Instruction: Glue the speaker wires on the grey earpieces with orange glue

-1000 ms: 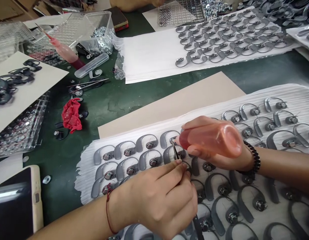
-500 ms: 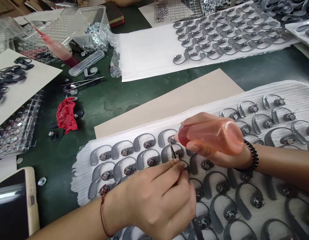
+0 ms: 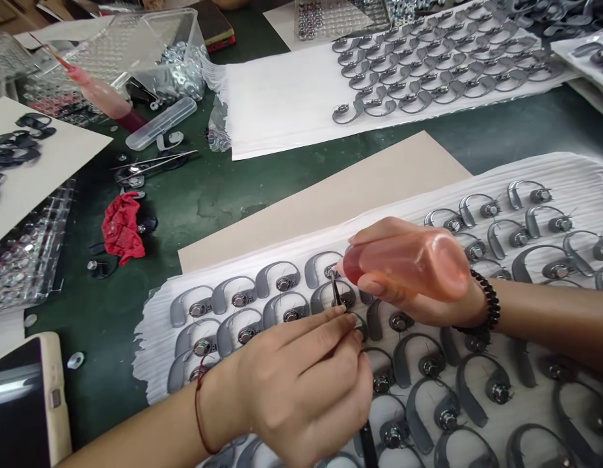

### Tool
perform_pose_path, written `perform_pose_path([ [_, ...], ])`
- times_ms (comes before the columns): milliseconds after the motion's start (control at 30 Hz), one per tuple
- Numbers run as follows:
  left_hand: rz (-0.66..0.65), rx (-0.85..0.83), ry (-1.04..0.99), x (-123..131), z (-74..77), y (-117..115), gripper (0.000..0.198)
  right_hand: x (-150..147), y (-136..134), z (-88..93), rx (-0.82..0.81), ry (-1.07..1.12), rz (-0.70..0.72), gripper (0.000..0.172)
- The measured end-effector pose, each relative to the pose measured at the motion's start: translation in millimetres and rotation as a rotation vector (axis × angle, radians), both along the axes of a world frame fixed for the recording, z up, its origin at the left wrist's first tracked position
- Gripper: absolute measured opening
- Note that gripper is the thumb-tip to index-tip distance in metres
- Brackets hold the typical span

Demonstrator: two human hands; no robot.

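My right hand [image 3: 428, 302] is wrapped round a soft squeeze bottle [image 3: 408, 263] of red liquid, lying nearly level with its nose to the left. My left hand [image 3: 306, 377] pinches dark tweezers [image 3: 336, 291], whose tips meet the bottle's nose at a small round metal part on a grey ear-hook piece [image 3: 313, 268]. The exact contact is too small to make out. Rows of similar curved grey ear-hook pieces [image 3: 274, 273], each with a round metal part and thin wires, lie on a white foam sheet [image 3: 155, 325] under both hands.
Behind lies a beige board [image 3: 301, 208], then another white sheet [image 3: 276, 97] with more ear hooks. To the left are a red cloth [image 3: 123, 227], loose tweezers [image 3: 159, 164], a second red-liquid bottle [image 3: 103, 97], a clear box [image 3: 184, 32] of metal parts and a phone [image 3: 18, 403].
The whole view has shifted slightly left. My left fingers have shifted a little on the tweezers, and their dark rear end now shows below the hand. The bottle stays at the same ear hook.
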State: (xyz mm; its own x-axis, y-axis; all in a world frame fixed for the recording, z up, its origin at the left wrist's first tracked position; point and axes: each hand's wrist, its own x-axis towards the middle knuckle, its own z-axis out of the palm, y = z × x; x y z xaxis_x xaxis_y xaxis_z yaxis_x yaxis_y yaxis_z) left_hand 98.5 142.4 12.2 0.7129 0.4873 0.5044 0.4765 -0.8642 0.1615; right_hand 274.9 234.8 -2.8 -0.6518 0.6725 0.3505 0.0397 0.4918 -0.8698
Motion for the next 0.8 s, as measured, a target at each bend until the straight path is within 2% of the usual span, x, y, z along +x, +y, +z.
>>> perform_pose_path([
  [167,0.003,-0.011,-0.028,1,-1.7,3,0.005,0,2,0.0,0.058,0.039,-0.010,0.017],
  [500,-0.006,-0.017,-0.024,2,0.3,3,0.006,1,2,0.8,0.159,-0.020,-0.052,0.019],
  [800,0.016,-0.049,0.004,-2,8.6,5,0.012,2,2,5.0,0.239,-0.089,-0.087,0.025],
])
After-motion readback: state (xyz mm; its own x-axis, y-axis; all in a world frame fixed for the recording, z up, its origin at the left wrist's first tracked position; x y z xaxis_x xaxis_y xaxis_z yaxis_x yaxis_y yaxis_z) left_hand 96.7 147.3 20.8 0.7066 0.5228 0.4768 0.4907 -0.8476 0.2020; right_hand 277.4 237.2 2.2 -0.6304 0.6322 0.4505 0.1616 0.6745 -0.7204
